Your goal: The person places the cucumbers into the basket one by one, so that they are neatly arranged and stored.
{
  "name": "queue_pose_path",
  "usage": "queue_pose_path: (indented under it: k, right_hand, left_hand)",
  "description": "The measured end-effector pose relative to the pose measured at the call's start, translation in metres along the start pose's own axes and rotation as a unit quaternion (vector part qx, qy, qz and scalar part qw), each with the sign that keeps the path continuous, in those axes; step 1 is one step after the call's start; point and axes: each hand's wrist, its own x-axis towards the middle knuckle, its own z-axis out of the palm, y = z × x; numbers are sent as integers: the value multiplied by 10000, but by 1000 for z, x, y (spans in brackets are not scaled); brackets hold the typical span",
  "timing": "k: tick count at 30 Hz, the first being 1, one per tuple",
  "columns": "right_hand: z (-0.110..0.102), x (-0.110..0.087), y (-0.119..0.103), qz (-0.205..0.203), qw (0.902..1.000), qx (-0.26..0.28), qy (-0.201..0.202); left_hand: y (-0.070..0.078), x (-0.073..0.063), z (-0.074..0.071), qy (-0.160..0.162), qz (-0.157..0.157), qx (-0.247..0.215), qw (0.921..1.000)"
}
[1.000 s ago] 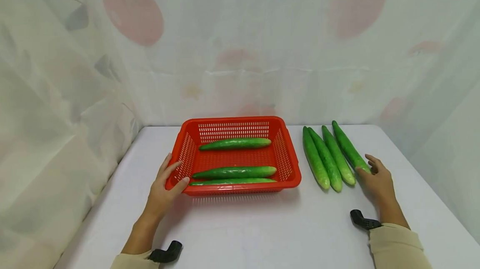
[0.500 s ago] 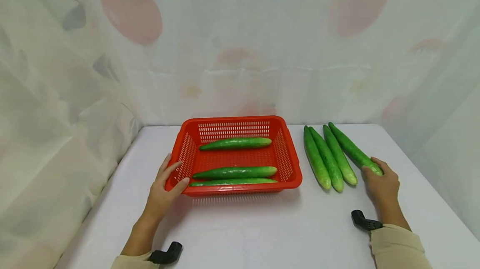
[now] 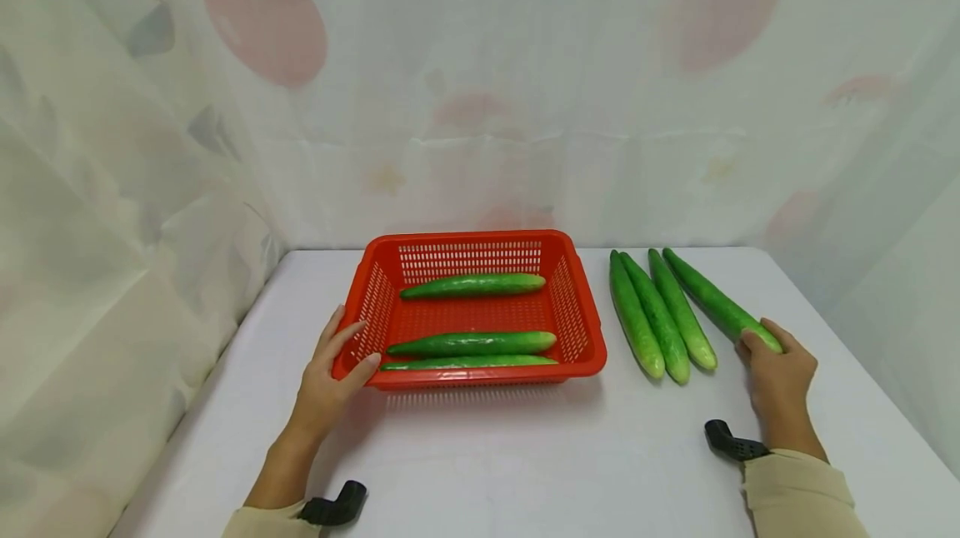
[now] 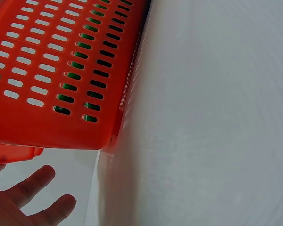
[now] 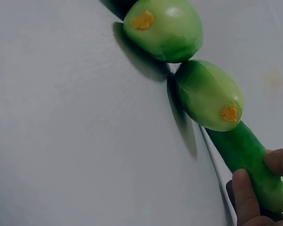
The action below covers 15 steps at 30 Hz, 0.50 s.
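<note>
My right hand (image 3: 783,367) pinches the pale near end of the rightmost cucumber (image 3: 716,302), its far end angled in toward the other cucumbers. In the right wrist view, fingers and thumb lie on either side of this cucumber (image 5: 247,157). Several cucumbers lie in the loose row, including one just left of the held one (image 3: 681,313). On the left, my left hand (image 3: 324,380) rests at the near left corner of the red plastic basket (image 3: 480,375), its fingers spread and fairly straight. Inside lie three cucumbers, one toward the back (image 3: 472,286) and two near the front.
A white table (image 3: 525,463) bears everything, with a patterned curtain (image 3: 480,88) behind it and another cloth (image 3: 112,230) along the left. Black wrist devices (image 3: 336,505) sit on both forearms. The basket stands left of the loose cucumbers.
My right hand has taken hold of the rightmost cucumber and moved right. That cucumber's near end has swung rightward, away from the others. The left hand stays at the basket's corner.
</note>
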Motion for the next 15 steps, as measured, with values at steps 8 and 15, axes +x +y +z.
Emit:
queue_pose_path:
  k: [8,15]
  right_hand:
    - [-2,-3,-14,284,9900,1376,116]
    - [-3,-12,-32,42,9754,2205,-49]
  left_hand:
    - [1,0,0,2,-63,-61,10000]
    - [0,0,1,-20,-37,-113,9999]
